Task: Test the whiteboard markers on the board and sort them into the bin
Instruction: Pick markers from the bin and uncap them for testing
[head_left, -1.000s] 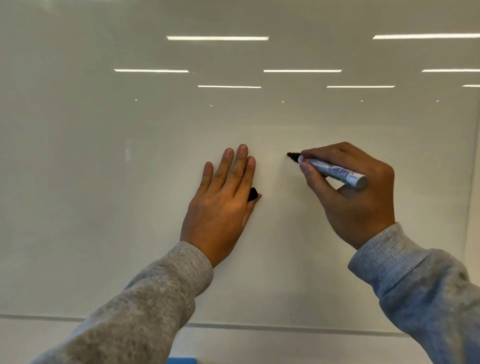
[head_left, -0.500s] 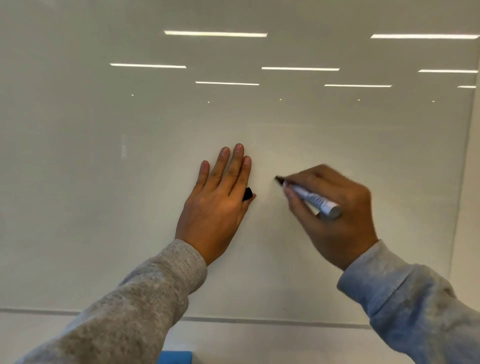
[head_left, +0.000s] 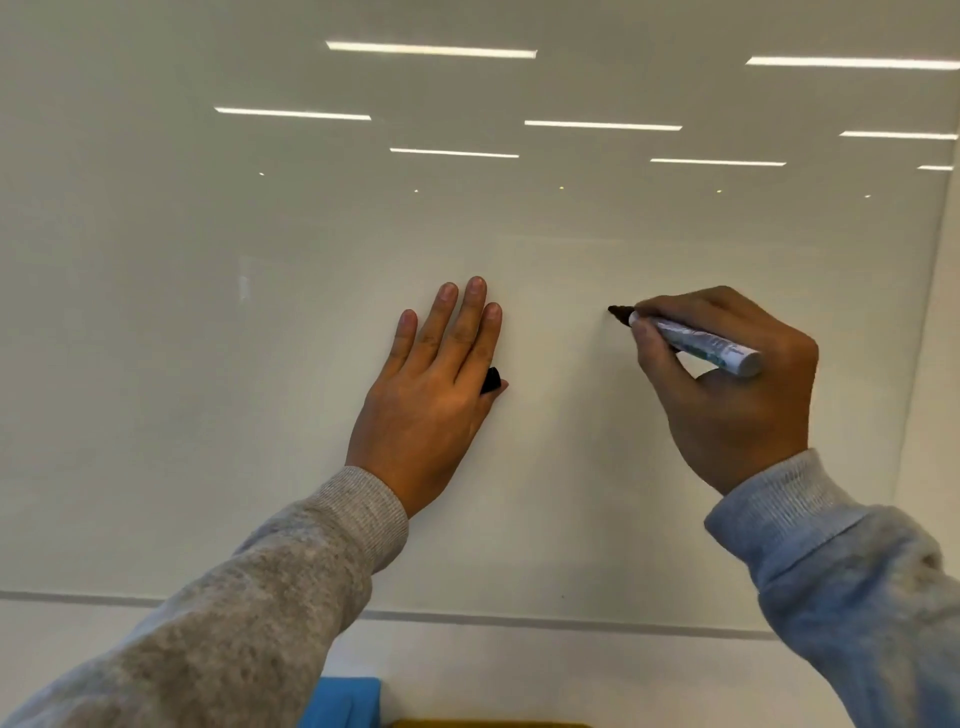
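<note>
Against the middle of the whiteboard (head_left: 260, 364), the left hand (head_left: 431, 395) lies flat, its four fingers straight and together, pointing up the board, while a black marker cap (head_left: 491, 380) peeks out between the thumb and the index finger, pinned there by the thumb. To the right of it, well apart, the right hand (head_left: 737, 395) grips a whiteboard marker (head_left: 693, 343) with curled fingers and thumb, the white labelled barrel slanting down to the right and the dark tip at the board's surface. No ink mark can be made out near the tip. Grey sleeves (head_left: 234, 623) cover both forearms. Below the board's bottom edge, a blue object (head_left: 345, 701) shows at the frame's lower border, with a sliver of something yellow (head_left: 488, 724) just beside it; neither can be identified.
</note>
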